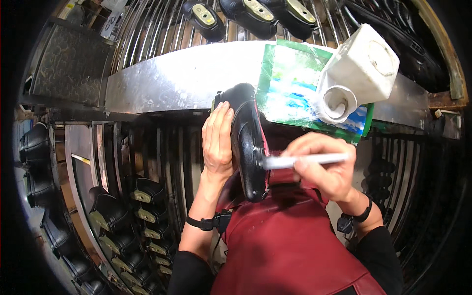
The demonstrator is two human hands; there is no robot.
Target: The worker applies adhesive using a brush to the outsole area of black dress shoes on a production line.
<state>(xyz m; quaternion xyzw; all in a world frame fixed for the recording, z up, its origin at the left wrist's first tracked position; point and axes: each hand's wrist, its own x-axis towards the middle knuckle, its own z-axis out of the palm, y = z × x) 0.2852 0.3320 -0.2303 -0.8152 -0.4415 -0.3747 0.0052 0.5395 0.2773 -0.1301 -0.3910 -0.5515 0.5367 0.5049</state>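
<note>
A black leather shoe upper (244,132) stretched over a last stands on end in front of me, its sole side with a pinkish-red edge facing right. My left hand (218,140) is closed on it from the left, fingers straight along its side and thumb hidden. In my right hand (322,164) is a brush with a pale handle (322,159), gripped between thumb and fingers. The brush's blurred tip meets the edge of the upper near its lower part. Right of the shoe, a white plastic pot (338,104) sits against a white jug (366,61).
Under the pot lies a green-bordered printed sheet (295,88) on a metal ledge (196,78). Beyond it, several lasted shoes (255,14) rest on metal rods. Racks of black shoes (110,216) stand at the left. A red apron (285,241) covers my front.
</note>
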